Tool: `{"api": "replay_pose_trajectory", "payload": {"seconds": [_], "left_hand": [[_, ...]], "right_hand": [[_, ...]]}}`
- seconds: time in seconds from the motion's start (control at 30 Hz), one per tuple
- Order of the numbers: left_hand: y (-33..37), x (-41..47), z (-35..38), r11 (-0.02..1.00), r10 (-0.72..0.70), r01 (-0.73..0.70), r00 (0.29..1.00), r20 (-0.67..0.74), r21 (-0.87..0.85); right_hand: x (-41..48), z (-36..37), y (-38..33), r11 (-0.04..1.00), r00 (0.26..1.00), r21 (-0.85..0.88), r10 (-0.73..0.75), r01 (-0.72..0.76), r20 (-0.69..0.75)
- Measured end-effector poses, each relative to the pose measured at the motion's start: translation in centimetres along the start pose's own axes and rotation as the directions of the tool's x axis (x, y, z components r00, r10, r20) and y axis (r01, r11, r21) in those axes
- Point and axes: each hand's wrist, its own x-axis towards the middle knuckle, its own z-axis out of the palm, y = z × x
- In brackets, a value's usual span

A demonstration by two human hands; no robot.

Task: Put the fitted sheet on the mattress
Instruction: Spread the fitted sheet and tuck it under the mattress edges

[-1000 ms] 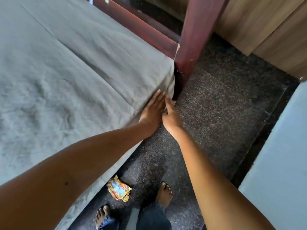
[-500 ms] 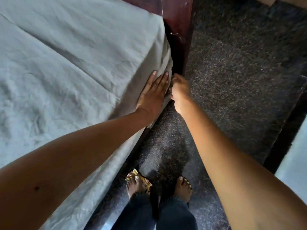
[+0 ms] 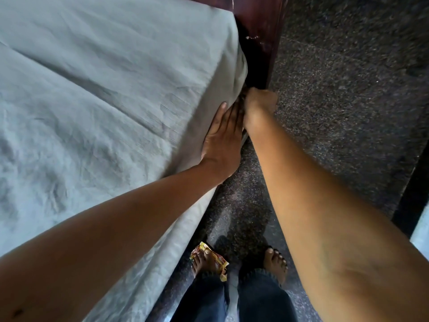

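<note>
Beside the bedpost [image 3: 260, 31], two hands meet at one fitted sheet [image 3: 104, 89] corner. Left hand [image 3: 222, 140] presses flat, fingers together; right hand [image 3: 257, 105] seems curled, its grip blurred.

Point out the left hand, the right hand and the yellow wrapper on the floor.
left hand [image 3: 222, 138], head view, back of the hand.
right hand [image 3: 258, 103], head view, back of the hand.
yellow wrapper [image 3: 221, 263], head view, crumpled edge beside the foot.

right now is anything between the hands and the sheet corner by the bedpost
Nothing visible does. The left hand lies flat on the sheet at the corner, and the right hand is at its edge beside the bedpost.
</note>
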Motion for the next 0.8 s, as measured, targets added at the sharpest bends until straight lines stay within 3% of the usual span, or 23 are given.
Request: {"api": "replay_pose_trajectory", "payload": {"seconds": [0.23,0.43,0.5,0.57,0.63,0.7,0.8], "left_hand": [[0.1,0.6,0.1,0.992,0.061,-0.074,0.990,0.126,0.105],[0.4,1.2,0.8,0.986,0.145,-0.157,0.974,0.172,0.057],[0.3,1.4,1.0,0.973,0.216,-0.227,0.959,0.186,0.041],[0.1,1.6,1.1,0.967,0.250,-0.256,0.944,0.216,0.001],[-0.2,1.6,0.7,0.962,0.264,-0.245,0.945,0.193,-0.118],[-0.5,1.4,0.0,0.931,0.253,-0.221,0.964,0.078,-0.290],[-1.2,1.2,-1.3,0.853,0.178,-0.193,0.981,-0.077,-0.485]], "right_hand": [[1.9,-1.1,2.8,0.910,0.996,-0.413,-0.014,-0.025,-0.091],[1.9,-3.0,4.4,0.766,0.977,-0.639,-0.180,0.065,-0.116],[2.3,-3.9,5.0,0.776,0.989,-0.630,-0.113,0.027,-0.096],[2.8,-4.5,5.1,0.854,0.999,-0.518,0.037,-0.048,-0.031],[3.0,-4.7,5.1,0.886,0.987,-0.451,0.151,-0.108,0.059],[4.7,-4.8,5.7,0.888,0.988,-0.448,0.145,-0.103,0.061],[6.2,-5.1,4.5,0.906,0.998,-0.423,-0.041,0.018,-0.045]]}}
